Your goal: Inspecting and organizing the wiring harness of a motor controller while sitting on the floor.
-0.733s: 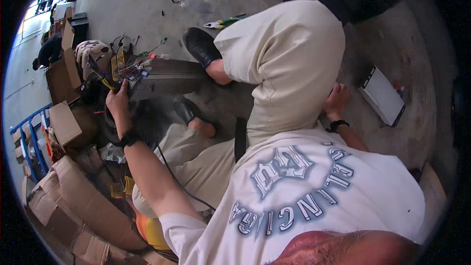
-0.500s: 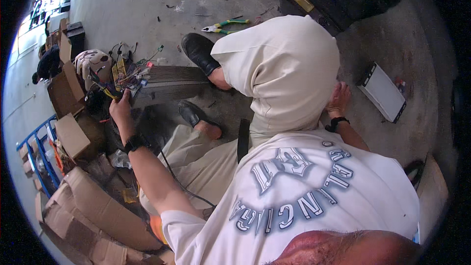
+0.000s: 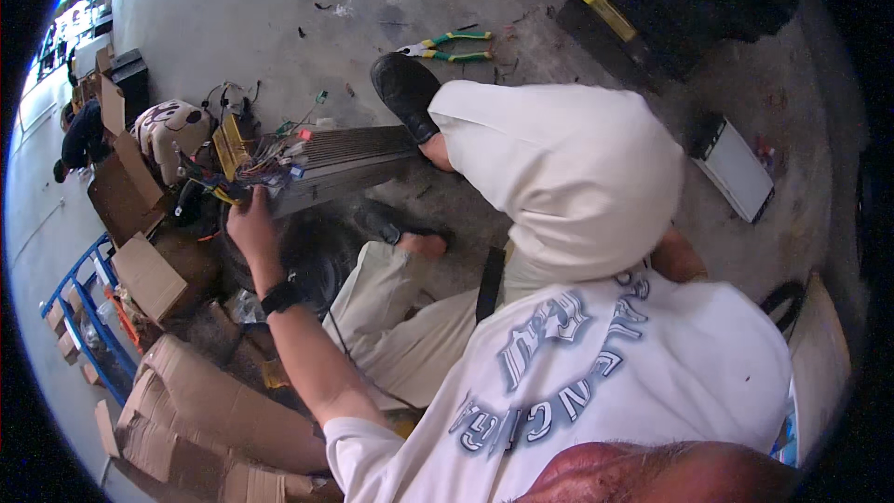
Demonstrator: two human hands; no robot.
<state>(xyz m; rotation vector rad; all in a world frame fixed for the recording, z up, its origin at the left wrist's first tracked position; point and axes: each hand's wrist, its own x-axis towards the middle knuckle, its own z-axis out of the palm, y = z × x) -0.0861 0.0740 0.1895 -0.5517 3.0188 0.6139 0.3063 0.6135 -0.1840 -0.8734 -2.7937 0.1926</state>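
My left hand (image 3: 253, 225) is closed around the near end of a long grey finned metal unit (image 3: 340, 172). A tangle of coloured wires and connectors (image 3: 265, 160) and a yellow part (image 3: 231, 144) sit at that end. The unit's other end reaches my black shoe (image 3: 406, 93). It lies above a dark round thing, perhaps a tyre (image 3: 317, 256), partly covered by it and my arm. My right hand is hidden behind my raised knee; only a bit of the right forearm (image 3: 680, 257) shows.
Pliers (image 3: 456, 47) with green and yellow handles lie beyond my shoe. A white panel (image 3: 736, 172) is on the floor at right, and a black mat (image 3: 708, 9) at far right. Cardboard boxes (image 3: 149, 275) and a blue metal frame (image 3: 82, 321) crowd the left; people bend over there.
My left hand stays on the unit. My right hand, earlier flat on the floor beside my knee, has gone out of sight behind it. The whole view has shifted slightly.
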